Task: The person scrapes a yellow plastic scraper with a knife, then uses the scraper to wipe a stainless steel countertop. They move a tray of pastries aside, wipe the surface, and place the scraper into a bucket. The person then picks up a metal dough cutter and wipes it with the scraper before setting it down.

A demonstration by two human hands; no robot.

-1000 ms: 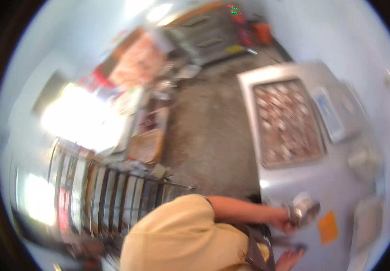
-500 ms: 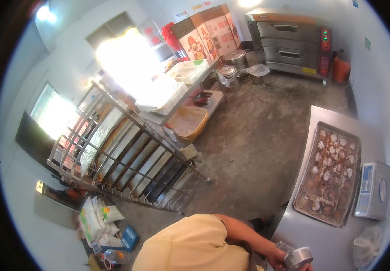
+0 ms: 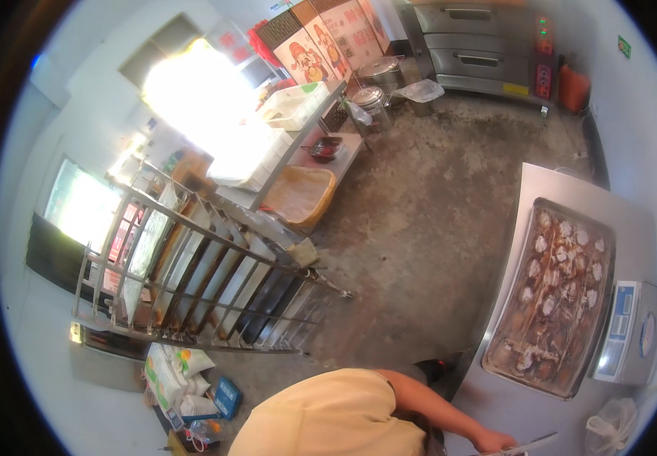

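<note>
My left arm, in a yellow sleeve, reaches in from the lower edge beside the metal table (image 3: 469,399). My left hand (image 3: 493,441) is at the bottom of the view with its fingers closed at a thin metal-edged object (image 3: 532,442), which the lower edge mostly cuts off. Its kind cannot be made out. My right hand is out of view. Farther up the table lies a baking tray (image 3: 511,351) with brown residue and several white dollops. A scale (image 3: 636,334) stands right of the tray, and a clear plastic bag (image 3: 610,427) lies below it.
A tall metal rack (image 3: 214,285) holding trays stands on the left. Behind it a bench carries white crates (image 3: 294,106), with a yellow basket (image 3: 298,196) beneath. Lidded pots (image 3: 380,70) and a deck oven (image 3: 480,64) are at the back. Sacks (image 3: 169,380) lie lower left.
The round metal cup that was at my left hand is out of view; a thin metal edge shows there now. My left hand has shifted right. The whole view has tilted slightly.
</note>
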